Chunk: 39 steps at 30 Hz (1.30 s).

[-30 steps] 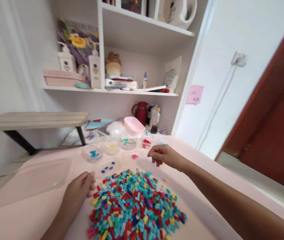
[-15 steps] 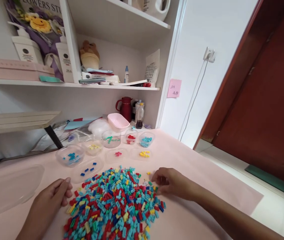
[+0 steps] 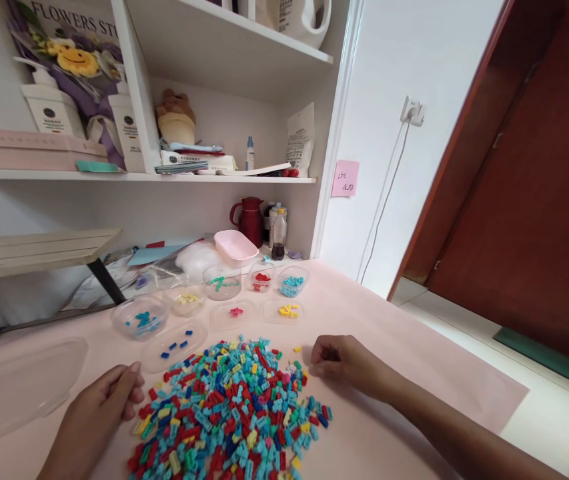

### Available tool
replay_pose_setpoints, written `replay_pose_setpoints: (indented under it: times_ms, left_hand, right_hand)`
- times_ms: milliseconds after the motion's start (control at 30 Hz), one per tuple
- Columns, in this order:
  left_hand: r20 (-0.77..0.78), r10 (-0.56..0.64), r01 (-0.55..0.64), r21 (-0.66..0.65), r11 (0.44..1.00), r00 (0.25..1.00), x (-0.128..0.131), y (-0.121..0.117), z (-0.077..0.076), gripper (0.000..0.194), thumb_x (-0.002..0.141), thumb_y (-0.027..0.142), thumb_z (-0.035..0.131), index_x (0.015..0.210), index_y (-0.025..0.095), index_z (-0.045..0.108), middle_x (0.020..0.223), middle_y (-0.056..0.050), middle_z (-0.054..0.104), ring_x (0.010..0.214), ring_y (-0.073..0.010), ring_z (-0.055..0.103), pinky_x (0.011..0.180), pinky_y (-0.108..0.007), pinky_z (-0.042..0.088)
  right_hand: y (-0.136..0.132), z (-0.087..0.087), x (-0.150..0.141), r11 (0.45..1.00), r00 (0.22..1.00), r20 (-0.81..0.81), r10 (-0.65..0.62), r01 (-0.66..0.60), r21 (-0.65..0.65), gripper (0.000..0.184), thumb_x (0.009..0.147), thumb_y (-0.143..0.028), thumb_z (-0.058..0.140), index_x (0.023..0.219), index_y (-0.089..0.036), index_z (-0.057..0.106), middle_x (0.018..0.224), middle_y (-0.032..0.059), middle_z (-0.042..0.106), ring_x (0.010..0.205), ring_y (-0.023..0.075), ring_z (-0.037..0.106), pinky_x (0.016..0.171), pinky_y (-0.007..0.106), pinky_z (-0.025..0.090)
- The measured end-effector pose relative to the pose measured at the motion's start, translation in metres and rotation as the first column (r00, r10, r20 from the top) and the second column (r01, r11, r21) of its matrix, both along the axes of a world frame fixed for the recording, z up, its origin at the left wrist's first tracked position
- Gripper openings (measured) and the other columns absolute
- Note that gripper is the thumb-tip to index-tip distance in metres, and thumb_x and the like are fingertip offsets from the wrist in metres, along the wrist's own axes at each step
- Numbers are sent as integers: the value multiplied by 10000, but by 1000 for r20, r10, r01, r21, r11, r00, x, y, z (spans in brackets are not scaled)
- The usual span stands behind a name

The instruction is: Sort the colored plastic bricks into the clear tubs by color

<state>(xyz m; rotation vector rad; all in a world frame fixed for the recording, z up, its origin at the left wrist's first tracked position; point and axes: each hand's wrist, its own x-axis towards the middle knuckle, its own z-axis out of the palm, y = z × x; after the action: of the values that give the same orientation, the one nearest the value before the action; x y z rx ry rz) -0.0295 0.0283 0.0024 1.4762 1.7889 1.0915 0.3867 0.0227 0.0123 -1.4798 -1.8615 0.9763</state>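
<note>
A large heap of small plastic building bricks (image 3: 234, 407) in red, light blue, dark blue, yellow and green lies on the pink table cover. My left hand (image 3: 101, 410) rests at the heap's left edge, fingers curled and thumb against the forefinger; whatever it may hold is hidden. On the other side, my right hand (image 3: 337, 360) is closed just off the heap, its fingertips drawn in. Whether a brick is inside I cannot make out. Near its fingertips a single yellow brick (image 3: 297, 349) lies apart from the heap.
Behind the heap stand clear containers with sorted bricks: a blue tub (image 3: 139, 317), a green tub (image 3: 223, 283), a light-blue tub (image 3: 293, 283) and others. Lids hold dark-blue bricks (image 3: 175, 345), pink bricks (image 3: 236, 312) and yellow bricks (image 3: 289, 311). A clear lid (image 3: 24, 387) lies left.
My right hand has drawn slightly away from the heap's right edge, and its fingers have closed from a spread shape. My left hand stays nearly still. The view has shifted slightly.
</note>
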Motion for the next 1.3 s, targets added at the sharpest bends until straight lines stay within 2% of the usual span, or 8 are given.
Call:
replay_pose_setpoints:
  times_ms: [200, 467, 667, 767, 867, 967, 1133, 1300]
  left_hand:
    - [-12, 3, -3, -6, 1000, 1000, 1, 0, 1, 491, 695, 706, 475, 632, 234, 593, 562, 14, 634, 503, -162, 554, 533, -268, 437]
    - [15, -11, 11, -4, 1000, 1000, -2, 1, -3, 494, 711, 706, 477, 675, 228, 597, 570, 16, 628, 513, -163, 553, 519, -264, 420]
    - [57, -39, 37, 39, 999, 998, -5, 2, -11, 441, 723, 657, 534, 661, 222, 576, 555, 26, 623, 483, -154, 544, 533, -264, 426]
    - [68, -24, 20, 49, 999, 997, -3, 0, -10, 463, 745, 658, 505, 648, 212, 579, 545, 24, 618, 465, -145, 533, 523, -258, 416]
    - [74, -2, -1, 49, 999, 997, 1, -3, -6, 486, 753, 669, 479, 643, 207, 580, 537, 25, 612, 454, -139, 526, 527, -257, 412]
    - [77, 17, -21, 54, 998, 997, 2, -4, -4, 510, 759, 686, 448, 642, 205, 573, 529, 24, 602, 441, -134, 511, 518, -256, 401]
    - [118, 23, -28, 46, 999, 993, 2, -3, -5, 526, 739, 703, 454, 624, 200, 560, 525, 14, 593, 420, -128, 492, 465, -247, 366]
    - [136, 28, -34, 38, 999, 990, 3, -4, -2, 511, 720, 692, 495, 621, 196, 567, 527, 13, 593, 419, -124, 490, 435, -233, 346]
  right_hand:
    - [8, -1, 6, 986, 955, -287, -81, 35, -160, 152, 713, -281, 651, 820, -185, 601, 683, -27, 544, 579, 107, 468, 526, 229, 379]
    - [10, 7, -16, 974, 991, 131, -28, -3, 227, 171, 692, -152, 611, 838, -199, 687, 662, -19, 548, 608, 129, 472, 585, 254, 365]
    - [20, 15, -30, 986, 997, 69, 43, -54, 158, 158, 721, -162, 591, 833, -192, 697, 627, -12, 543, 583, 131, 486, 540, 235, 374]
    - [40, 30, -49, 977, 992, 14, 125, -125, 172, 138, 732, -184, 593, 828, -186, 692, 605, -21, 530, 550, 124, 486, 519, 227, 380]
    - [75, 52, -82, 925, 989, 30, 142, -143, 352, 112, 710, -155, 597, 752, -185, 696, 670, 2, 593, 585, 130, 518, 562, 240, 392]
    - [119, 73, -118, 856, 996, -60, 58, -18, 516, 87, 673, -136, 629, 679, -192, 696, 686, 15, 614, 655, 153, 535, 662, 270, 408]
    - [177, 95, -152, 860, 967, -255, 12, 120, 496, 83, 732, -197, 605, 736, -182, 687, 766, 40, 642, 714, 171, 581, 693, 294, 446]
    - [172, 90, -137, 913, 871, -490, -11, 209, 351, 150, 787, -290, 581, 793, -164, 663, 709, 25, 614, 626, 144, 590, 606, 275, 482]
